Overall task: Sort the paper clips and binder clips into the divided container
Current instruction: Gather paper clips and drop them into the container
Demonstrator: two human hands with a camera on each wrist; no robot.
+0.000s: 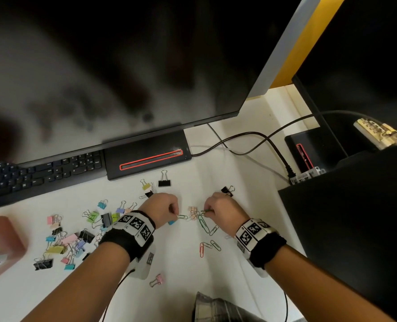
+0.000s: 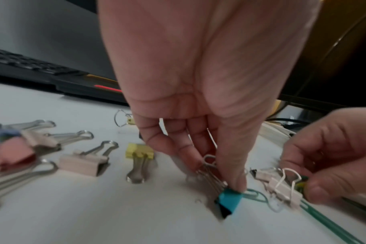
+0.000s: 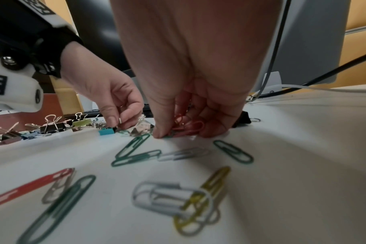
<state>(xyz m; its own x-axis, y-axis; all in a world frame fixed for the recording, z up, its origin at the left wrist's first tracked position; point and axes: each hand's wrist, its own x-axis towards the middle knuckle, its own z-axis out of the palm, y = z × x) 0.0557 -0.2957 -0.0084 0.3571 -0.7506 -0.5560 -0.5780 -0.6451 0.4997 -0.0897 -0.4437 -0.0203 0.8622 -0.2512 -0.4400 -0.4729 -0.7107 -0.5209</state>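
head: my left hand (image 1: pixel 161 209) and right hand (image 1: pixel 220 210) are both curled down, each pinching a paper clip (image 1: pixel 182 216) off the desk (image 1: pixel 250 198); I can't see any divided container.
left wrist: fingers (image 2: pixel 234 175) pinched narrow, teal binder clip (image 2: pixel 230 200) right under the tips. Light but springy, so I'd grab the wire handles.
right wrist: fingers (image 3: pixel 160 130) hold thin, slippery red paper clips (image 3: pixel 188 126); I'd nip them edge-on.

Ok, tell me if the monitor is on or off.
Off, apparently: the monitor screen is dark, showing only blurry reflections.
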